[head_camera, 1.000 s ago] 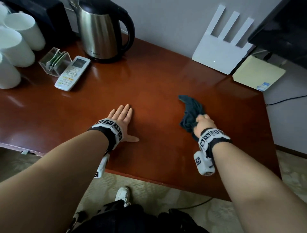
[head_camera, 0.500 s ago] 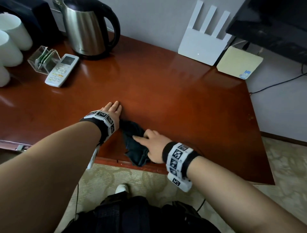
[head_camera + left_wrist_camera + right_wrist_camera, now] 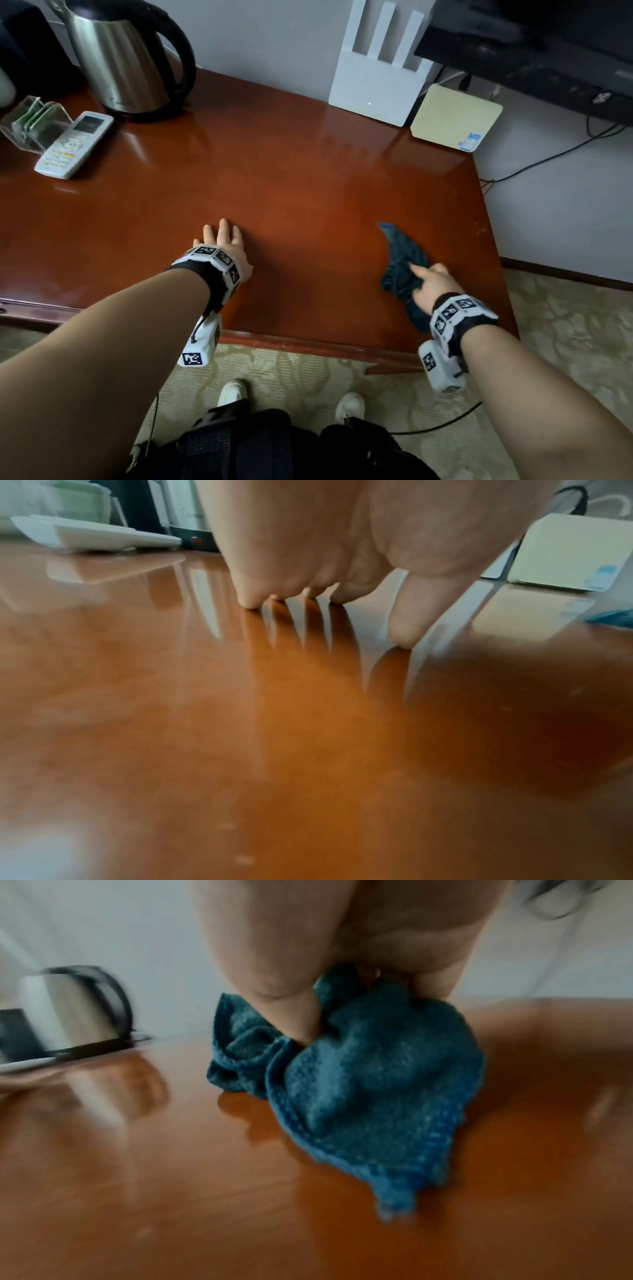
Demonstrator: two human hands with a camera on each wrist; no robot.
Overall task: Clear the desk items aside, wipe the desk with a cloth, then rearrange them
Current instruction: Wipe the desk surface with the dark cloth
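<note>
Head view shows the steel kettle (image 3: 120, 58) and white remote (image 3: 73, 144) pushed aside, so clearing looks done. Wiping is underway: right hand (image 3: 433, 286) holds a bunched dark blue cloth (image 3: 402, 262) in a closed grip on the glossy red-brown desk (image 3: 291, 192), left hand (image 3: 224, 245) flat and open; rearranging remains.

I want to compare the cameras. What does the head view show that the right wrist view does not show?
Only the head view shows the left hand flat on the desk, the remote and the white router. Only the right wrist view shows the thumb pressed into the cloth's folds. Both show the right hand, the blue cloth and the kettle.
</note>
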